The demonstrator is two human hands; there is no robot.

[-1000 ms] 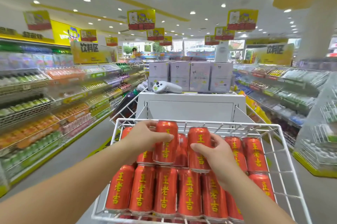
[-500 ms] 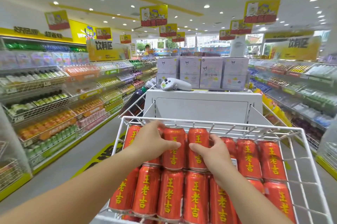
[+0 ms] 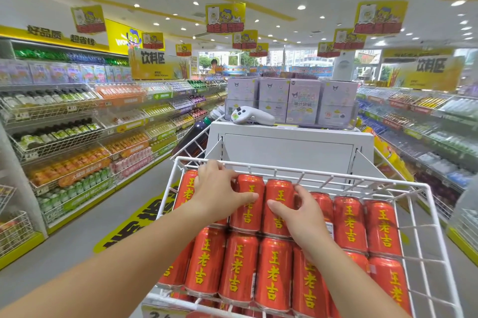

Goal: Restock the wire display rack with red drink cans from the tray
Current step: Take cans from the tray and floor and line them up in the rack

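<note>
Head cam: my left hand [image 3: 219, 189] is palm-down, fingers wrapped on a can [image 3: 247, 203] in the far row of the rack [image 3: 305, 174]. Right hand [image 3: 297, 216] grips the can beside it [image 3: 278, 207], thumb across its front. Both cans sit upright, touching. Every can reads 王老吉 in yellow. Aisle signs [image 3: 153, 60] say 饮料区. Can't see any tray.
</note>
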